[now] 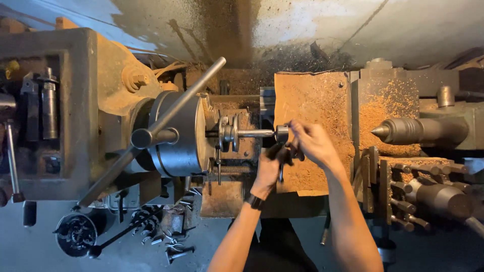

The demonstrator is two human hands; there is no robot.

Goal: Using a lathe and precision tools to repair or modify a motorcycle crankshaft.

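The person's right hand [310, 142] gripped the nut [282, 133] at the free end of the shaft [254, 133], held in the lathe chuck [179, 133] at 9 o'clock. The left hand [269, 168], at 6 o'clock of the nut, closed around a dark wrench [281, 163]. Judging by this, nut work was under way, unfinished. The tailstock point [383, 132] stood well apart at 3 o'clock.

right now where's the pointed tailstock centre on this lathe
In the head view, the tailstock centre sits at the right, its tip aimed left toward the right hand, above the toolpost bolts.
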